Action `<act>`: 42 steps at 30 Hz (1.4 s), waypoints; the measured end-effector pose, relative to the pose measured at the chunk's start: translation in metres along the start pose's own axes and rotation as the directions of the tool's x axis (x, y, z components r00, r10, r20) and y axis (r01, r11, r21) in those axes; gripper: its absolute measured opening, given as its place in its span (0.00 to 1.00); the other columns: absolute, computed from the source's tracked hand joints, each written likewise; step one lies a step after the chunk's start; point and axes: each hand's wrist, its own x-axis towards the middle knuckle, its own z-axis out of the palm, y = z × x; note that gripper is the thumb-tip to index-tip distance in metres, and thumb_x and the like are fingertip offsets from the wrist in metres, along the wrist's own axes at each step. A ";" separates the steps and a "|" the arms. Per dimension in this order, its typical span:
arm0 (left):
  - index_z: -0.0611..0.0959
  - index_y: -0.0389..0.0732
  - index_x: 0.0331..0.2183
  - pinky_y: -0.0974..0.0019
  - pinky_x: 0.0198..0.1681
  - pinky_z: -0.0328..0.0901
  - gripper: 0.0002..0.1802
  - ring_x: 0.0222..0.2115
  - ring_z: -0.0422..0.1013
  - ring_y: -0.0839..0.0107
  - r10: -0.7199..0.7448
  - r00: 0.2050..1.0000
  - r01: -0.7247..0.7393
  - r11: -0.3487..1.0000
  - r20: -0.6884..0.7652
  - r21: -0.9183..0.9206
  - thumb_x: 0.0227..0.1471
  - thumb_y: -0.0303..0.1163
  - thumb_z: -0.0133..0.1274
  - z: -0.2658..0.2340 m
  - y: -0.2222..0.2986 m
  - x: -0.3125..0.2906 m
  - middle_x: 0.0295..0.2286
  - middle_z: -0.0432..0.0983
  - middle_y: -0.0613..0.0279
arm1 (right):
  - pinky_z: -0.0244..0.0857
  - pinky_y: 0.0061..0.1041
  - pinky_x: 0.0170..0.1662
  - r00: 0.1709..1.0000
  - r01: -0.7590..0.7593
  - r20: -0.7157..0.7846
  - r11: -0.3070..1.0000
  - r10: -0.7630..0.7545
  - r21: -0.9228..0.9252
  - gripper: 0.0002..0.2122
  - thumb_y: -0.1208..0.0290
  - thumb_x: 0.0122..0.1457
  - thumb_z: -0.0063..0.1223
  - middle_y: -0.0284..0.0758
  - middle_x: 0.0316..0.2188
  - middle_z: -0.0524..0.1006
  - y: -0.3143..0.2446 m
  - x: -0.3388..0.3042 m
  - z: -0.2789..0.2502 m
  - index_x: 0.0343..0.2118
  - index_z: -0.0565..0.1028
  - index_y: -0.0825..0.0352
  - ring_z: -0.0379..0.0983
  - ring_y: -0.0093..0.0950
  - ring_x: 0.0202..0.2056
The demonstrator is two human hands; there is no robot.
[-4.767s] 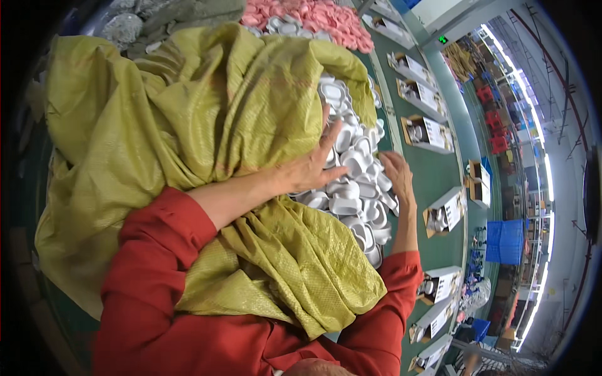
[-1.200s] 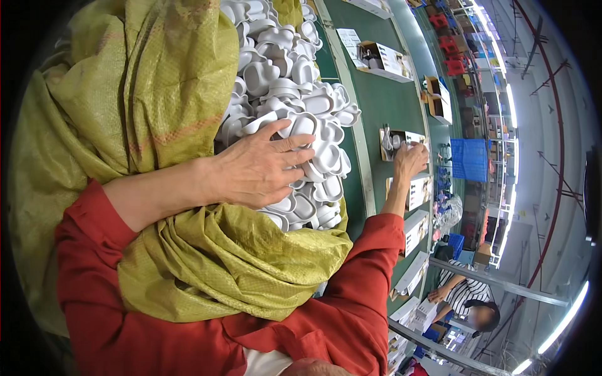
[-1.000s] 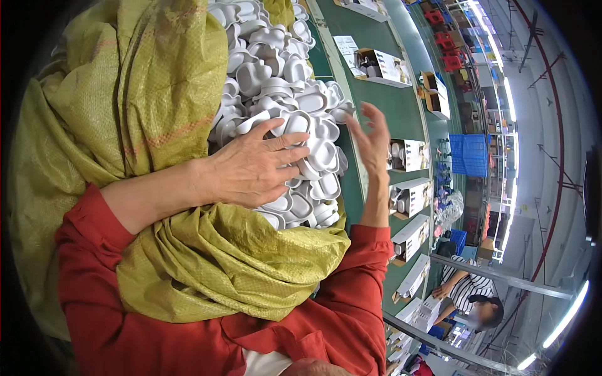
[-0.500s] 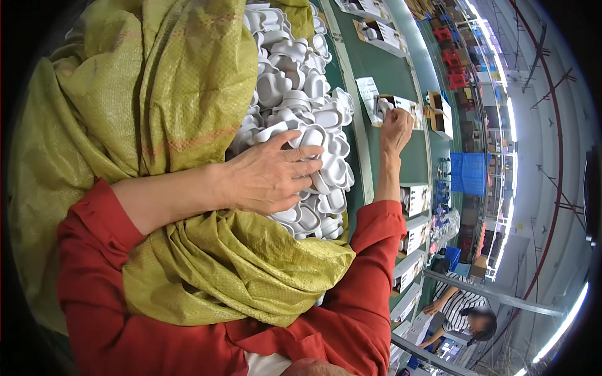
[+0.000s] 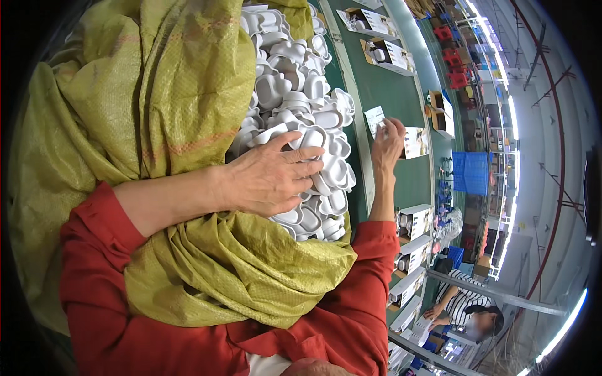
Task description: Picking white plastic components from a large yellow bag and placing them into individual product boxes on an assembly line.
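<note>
A heap of white moulded plastic parts point(image 5: 271, 88), rounded and hollow, fills the mouth of a yellow-green woven sack point(image 5: 188, 94). Resting on the heap, my left hand point(image 5: 273, 178) has its fingers spread over the parts. My right hand point(image 5: 387, 149) reaches over the green conveyor belt point(image 5: 392, 94) to an open carton point(image 5: 416, 143). Its fingers are bent together at the carton's opening, and something pale shows between them; its kind is hidden. A white printed leaflet point(image 5: 374, 119) sticks out beside those fingers.
More cartons, one of them an open carton point(image 5: 387, 56), stand along the belt farther off and nearer. Past the belt's rail are another open box point(image 5: 441, 114) and a blue crate point(image 5: 470, 173). A person in a striped shirt point(image 5: 463, 307) works at the lower right.
Cartons on the belt have slid nearer. My right hand has moved nearer along with its carton, and its fingers have shifted beside the leaflet. My left hand has stayed on the heap.
</note>
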 end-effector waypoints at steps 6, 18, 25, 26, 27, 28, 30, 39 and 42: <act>0.83 0.44 0.43 0.46 0.65 0.45 0.19 0.63 0.56 0.66 -0.029 0.999 0.028 0.999 -0.022 -0.040 0.50 0.42 0.57 0.001 -0.002 -0.001 0.55 0.68 0.61 | 0.57 0.39 0.57 0.935 0.303 0.166 0.950 -0.312 0.079 0.18 0.80 0.48 0.59 0.39 0.52 0.73 -0.074 0.010 0.006 0.45 0.78 0.62 0.68 0.40 0.53; 0.82 0.36 0.43 0.42 0.66 0.43 0.22 0.63 0.55 0.60 -0.191 0.972 0.199 0.979 -0.134 0.045 0.48 0.38 0.59 0.002 -0.014 0.003 0.55 0.68 0.53 | 0.62 0.40 0.49 0.970 0.245 -0.035 0.955 -0.243 0.169 0.06 0.71 0.48 0.66 0.36 0.44 0.78 -0.027 0.065 0.043 0.29 0.80 0.63 0.72 0.40 0.48; 0.79 0.34 0.45 0.40 0.62 0.49 0.25 0.63 0.55 0.53 -0.281 0.909 0.312 0.948 -0.309 0.057 0.43 0.31 0.61 0.005 -0.020 0.005 0.58 0.63 0.48 | 0.58 0.46 0.55 0.970 0.239 0.129 0.890 -0.204 -0.388 0.08 0.65 0.52 0.61 0.36 0.51 0.74 0.042 0.110 0.036 0.33 0.81 0.60 0.68 0.40 0.54; 0.79 0.34 0.45 0.40 0.62 0.49 0.25 0.63 0.55 0.53 -0.287 0.910 0.317 0.946 -0.300 0.058 0.43 0.31 0.61 0.006 -0.020 0.004 0.58 0.63 0.48 | 0.58 0.47 0.55 0.970 0.228 0.175 0.871 -0.167 -0.436 0.09 0.64 0.52 0.61 0.36 0.51 0.74 0.047 0.114 0.036 0.34 0.81 0.61 0.67 0.40 0.54; 0.78 0.34 0.47 0.40 0.63 0.48 0.27 0.63 0.54 0.52 -0.309 0.898 0.344 0.937 -0.313 0.062 0.43 0.32 0.62 0.005 -0.021 0.003 0.59 0.62 0.48 | 0.59 0.48 0.55 0.971 0.200 0.214 0.857 -0.108 -0.474 0.10 0.63 0.52 0.58 0.37 0.51 0.74 0.051 0.118 0.034 0.35 0.82 0.61 0.69 0.41 0.53; 0.77 0.34 0.48 0.39 0.63 0.48 0.29 0.64 0.53 0.51 -0.323 0.887 0.362 0.930 -0.331 0.061 0.43 0.34 0.62 0.004 -0.021 0.005 0.60 0.60 0.47 | 0.60 0.48 0.54 0.976 0.147 0.217 0.837 -0.034 -0.527 0.10 0.64 0.52 0.57 0.38 0.51 0.74 0.062 0.122 0.029 0.35 0.82 0.62 0.69 0.42 0.53; 0.76 0.35 0.49 0.39 0.63 0.47 0.31 0.64 0.52 0.49 -0.353 0.879 0.381 0.924 -0.321 0.024 0.42 0.35 0.63 0.005 -0.020 0.006 0.60 0.59 0.47 | 0.62 0.50 0.51 0.980 0.031 0.172 0.778 0.100 -0.628 0.12 0.64 0.53 0.56 0.40 0.48 0.77 0.079 0.123 0.019 0.37 0.81 0.64 0.73 0.44 0.49; 0.66 0.47 0.61 0.38 0.60 0.50 0.42 0.61 0.53 0.42 -0.504 0.851 0.520 0.848 -0.150 0.104 0.46 0.44 0.61 0.008 -0.026 -0.002 0.65 0.48 0.49 | 0.62 0.30 0.57 0.927 0.053 0.262 0.785 -0.269 0.617 0.17 0.76 0.47 0.68 0.38 0.53 0.74 -0.076 0.015 -0.015 0.42 0.80 0.66 0.69 0.31 0.56; 0.64 0.49 0.63 0.39 0.60 0.52 0.43 0.60 0.53 0.41 -0.467 0.869 0.486 0.867 -0.165 0.106 0.47 0.43 0.61 0.011 -0.024 0.002 0.64 0.49 0.49 | 0.62 0.32 0.56 0.911 0.112 0.256 0.791 -0.324 0.601 0.21 0.75 0.48 0.69 0.38 0.53 0.74 -0.107 -0.011 -0.025 0.46 0.75 0.66 0.70 0.32 0.55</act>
